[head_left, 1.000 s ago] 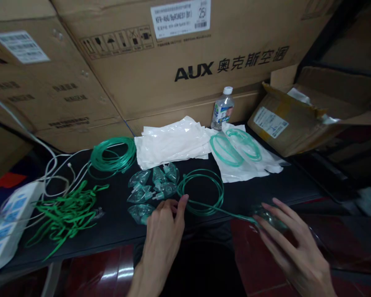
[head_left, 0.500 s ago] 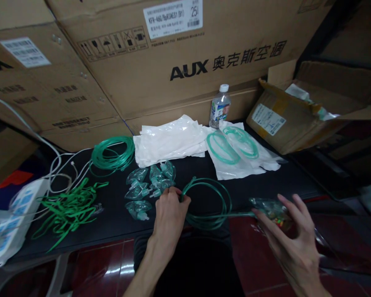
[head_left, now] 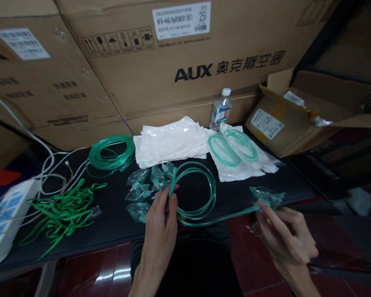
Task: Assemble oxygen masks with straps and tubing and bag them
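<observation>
My left hand is closed, its thumb and fingers pinching a looped coil of green tubing at its left side. From the coil the tubing stretches right to a clear green oxygen mask. My right hand is closed on that mask near its tube end; its fingers are a little blurred. Beside my left hand lie several more masks, partly covered by it. A bundle of green elastic straps and another coil of green tubing rest to the left.
Behind stand large cardboard boxes. White pouches, bagged green tubing and a plastic bottle line the back. An open carton is at right, a white power strip with cables at left.
My left hand has lifted the coil and shifted slightly left, so its loops now stand more upright. My right hand has turned, its fingers closing around the mask.
</observation>
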### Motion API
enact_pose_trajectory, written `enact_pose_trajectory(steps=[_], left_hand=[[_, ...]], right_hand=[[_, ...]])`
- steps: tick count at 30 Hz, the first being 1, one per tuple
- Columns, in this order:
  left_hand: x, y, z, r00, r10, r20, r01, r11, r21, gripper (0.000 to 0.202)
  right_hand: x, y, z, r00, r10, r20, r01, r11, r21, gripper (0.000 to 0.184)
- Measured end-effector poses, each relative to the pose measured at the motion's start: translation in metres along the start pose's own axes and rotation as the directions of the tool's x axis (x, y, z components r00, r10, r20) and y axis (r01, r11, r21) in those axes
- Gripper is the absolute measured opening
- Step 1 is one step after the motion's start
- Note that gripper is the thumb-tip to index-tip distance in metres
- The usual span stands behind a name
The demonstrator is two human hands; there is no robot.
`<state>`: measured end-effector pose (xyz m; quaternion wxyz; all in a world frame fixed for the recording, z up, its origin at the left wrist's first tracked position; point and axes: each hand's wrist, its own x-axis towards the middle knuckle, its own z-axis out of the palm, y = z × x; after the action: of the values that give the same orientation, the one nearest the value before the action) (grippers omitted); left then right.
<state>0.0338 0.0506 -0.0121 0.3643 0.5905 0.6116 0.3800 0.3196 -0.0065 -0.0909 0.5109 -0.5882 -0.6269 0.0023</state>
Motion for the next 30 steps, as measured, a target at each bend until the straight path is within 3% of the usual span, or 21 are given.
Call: enact_pose_trajectory(steps=[3,5,7,10,11,13,19,22,26,30], left_hand=[[-0.007,0.004,0.0,0.995,-0.096,-0.042,0.085,0.975,-0.204,0.046],[-0.008,0.007,0.001,0.991,-0.108,-0.078,0.084,0.961,-0.264,0.048],[-0.007,0.006,0.0,0.991,-0.068,-0.118,0.04,0.974,-0.225,0.047],[-0.005,0.001,-0.006,0.99,0.042,-0.138,-0.055,0.994,-0.09,0.041],[-0.004,-0.001,-0.008,0.989,0.072,-0.131,-0.08,0.995,-0.059,0.039],[-0.003,-0.005,-0.012,0.991,0.1,-0.093,-0.103,0.994,-0.03,0.038],[0.0,-0.012,-0.016,0.989,0.149,-0.013,-0.148,0.987,0.063,0.041],[0.002,-0.015,-0.017,0.98,0.201,0.003,-0.2,0.973,0.111,0.039],[0.005,-0.01,-0.02,0.965,0.25,0.083,-0.259,0.958,0.122,0.038],[0.011,-0.001,-0.024,0.938,0.277,0.208,-0.293,0.955,0.05,0.036]], right_hand=[[0.008,-0.023,0.015,0.982,0.001,-0.19,-0.009,0.999,-0.044,0.032],[0.016,-0.042,0.027,0.976,0.025,-0.217,-0.03,0.999,-0.02,0.033],[0.025,-0.06,0.037,0.976,0.099,-0.192,-0.076,0.989,0.124,0.03],[0.04,-0.083,0.047,0.937,0.338,-0.085,-0.253,0.828,0.501,0.027],[0.045,-0.088,0.05,0.918,0.393,-0.049,-0.307,0.783,0.541,0.022],[0.051,-0.095,0.057,0.901,0.435,-0.005,-0.369,0.772,0.517,0.015],[0.052,-0.096,0.075,0.904,0.427,0.034,-0.395,0.8,0.451,0.037],[0.053,-0.095,0.073,0.924,0.377,0.063,-0.376,0.867,0.326,0.045],[0.059,-0.097,0.066,0.952,0.246,0.182,-0.276,0.948,0.161,0.03],[0.062,-0.097,0.065,0.98,0.102,0.17,-0.119,0.988,0.093,0.052]])
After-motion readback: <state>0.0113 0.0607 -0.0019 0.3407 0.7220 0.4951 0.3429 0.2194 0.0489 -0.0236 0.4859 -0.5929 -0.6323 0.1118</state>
